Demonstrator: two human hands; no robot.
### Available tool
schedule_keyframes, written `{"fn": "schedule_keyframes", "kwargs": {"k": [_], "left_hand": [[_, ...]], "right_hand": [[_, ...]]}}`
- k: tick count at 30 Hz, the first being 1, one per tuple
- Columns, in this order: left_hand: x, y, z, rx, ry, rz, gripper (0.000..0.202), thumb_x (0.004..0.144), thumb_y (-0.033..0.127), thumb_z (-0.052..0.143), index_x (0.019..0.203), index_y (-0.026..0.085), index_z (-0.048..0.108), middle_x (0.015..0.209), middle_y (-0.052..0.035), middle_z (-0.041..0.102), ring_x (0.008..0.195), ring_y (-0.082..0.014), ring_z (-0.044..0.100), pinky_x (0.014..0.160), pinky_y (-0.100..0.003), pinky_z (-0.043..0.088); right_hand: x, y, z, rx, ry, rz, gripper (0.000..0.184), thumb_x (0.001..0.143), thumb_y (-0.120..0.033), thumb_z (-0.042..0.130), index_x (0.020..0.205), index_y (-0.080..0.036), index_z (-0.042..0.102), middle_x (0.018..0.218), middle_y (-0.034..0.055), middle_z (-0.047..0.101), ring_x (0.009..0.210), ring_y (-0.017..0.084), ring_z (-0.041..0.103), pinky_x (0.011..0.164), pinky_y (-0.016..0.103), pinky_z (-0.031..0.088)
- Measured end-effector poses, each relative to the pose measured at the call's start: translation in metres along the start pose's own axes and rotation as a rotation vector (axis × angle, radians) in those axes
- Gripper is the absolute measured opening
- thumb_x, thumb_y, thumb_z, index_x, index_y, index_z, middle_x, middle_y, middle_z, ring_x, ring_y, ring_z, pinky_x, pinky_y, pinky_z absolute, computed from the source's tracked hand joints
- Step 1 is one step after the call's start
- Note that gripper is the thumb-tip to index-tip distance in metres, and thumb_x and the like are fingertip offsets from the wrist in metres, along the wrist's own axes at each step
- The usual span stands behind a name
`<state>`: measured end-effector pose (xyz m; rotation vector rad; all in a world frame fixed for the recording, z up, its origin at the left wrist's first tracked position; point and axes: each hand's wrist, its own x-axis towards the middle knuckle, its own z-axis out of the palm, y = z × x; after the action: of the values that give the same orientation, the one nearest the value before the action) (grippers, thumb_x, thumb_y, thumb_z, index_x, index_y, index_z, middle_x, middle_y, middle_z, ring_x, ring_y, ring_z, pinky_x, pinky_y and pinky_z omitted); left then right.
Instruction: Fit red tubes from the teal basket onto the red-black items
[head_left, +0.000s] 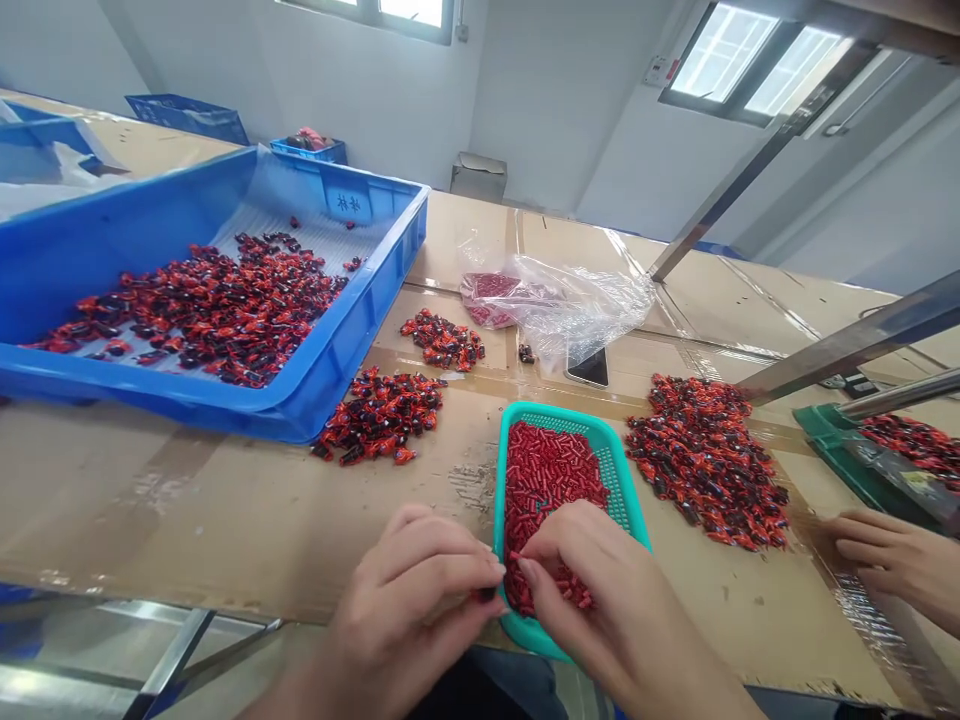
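A green perforated basket (pixel 628 470) stands in front of me, holding many small red cylindrical pieces (pixel 551 465). Over its near left edge, my left hand (pixel 420 600) pinches a small dark part (pixel 486 593), mostly covered by the fingers. My right hand (pixel 600 590) is over the basket, with thumb and index finger closed on a small red piece (pixel 516 560). The two sets of fingertips are close together but apart. Left of the basket is a pile of small red-and-black parts (pixel 382 415), and a larger pile of them (pixel 705 460) lies to its right.
A large blue crate (pixel 300 400) with more red-and-black parts stands at left. Behind the basket are a clear plastic bag (pixel 577 300), a phone (pixel 589 365) and a small pile (pixel 442 340). Another person's hand (pixel 900 555) is at right, near a metal post (pixel 862 345).
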<state>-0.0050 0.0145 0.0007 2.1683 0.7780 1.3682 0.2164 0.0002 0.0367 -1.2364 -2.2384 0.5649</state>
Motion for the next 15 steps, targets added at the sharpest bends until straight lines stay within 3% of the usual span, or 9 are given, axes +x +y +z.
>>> {"fn": "schedule_keyframes", "kwargs": {"k": [5,9,13,15], "left_hand": [[-0.004,0.002,0.003,0.057,0.013,-0.026,0.016,0.099,0.011,0.068,0.11,0.021,0.062,0.092,-0.0002,0.081,0.078,-0.0135,0.077,0.083,-0.029,0.053],[-0.006,0.007,0.004,0.132,0.006,0.069,0.013,0.102,0.007,0.061,0.1,0.02,0.061,0.097,0.0001,0.084,0.086,-0.0115,0.079,0.093,-0.029,0.047],[-0.002,0.013,0.0,0.23,-0.065,0.145,0.026,0.107,0.007,0.053,0.086,0.019,0.062,0.102,0.0005,0.085,0.091,-0.0095,0.08,0.1,-0.029,0.044],[-0.001,0.016,-0.002,0.255,-0.069,0.127,0.021,0.107,0.011,0.058,0.088,0.02,0.064,0.098,0.0032,0.086,0.087,-0.0091,0.081,0.098,-0.028,0.046]], "right_hand": [[0.0,-0.007,0.004,-0.013,0.042,-0.087,0.017,0.095,-0.009,0.056,0.086,-0.022,0.059,0.077,0.001,0.067,0.071,0.016,0.062,0.062,0.026,0.048],[0.0,-0.009,0.009,-0.051,0.091,-0.121,0.02,0.089,-0.005,0.054,0.081,-0.022,0.055,0.071,-0.0007,0.063,0.063,0.014,0.058,0.057,0.024,0.044],[0.003,-0.012,0.003,0.092,0.007,-0.011,0.019,0.088,-0.008,0.056,0.076,-0.022,0.052,0.07,-0.0023,0.061,0.063,0.013,0.057,0.057,0.022,0.044],[0.005,-0.013,-0.003,0.225,-0.067,0.11,0.016,0.094,-0.02,0.061,0.079,-0.022,0.056,0.074,-0.0015,0.063,0.067,0.013,0.059,0.06,0.023,0.046]]}}
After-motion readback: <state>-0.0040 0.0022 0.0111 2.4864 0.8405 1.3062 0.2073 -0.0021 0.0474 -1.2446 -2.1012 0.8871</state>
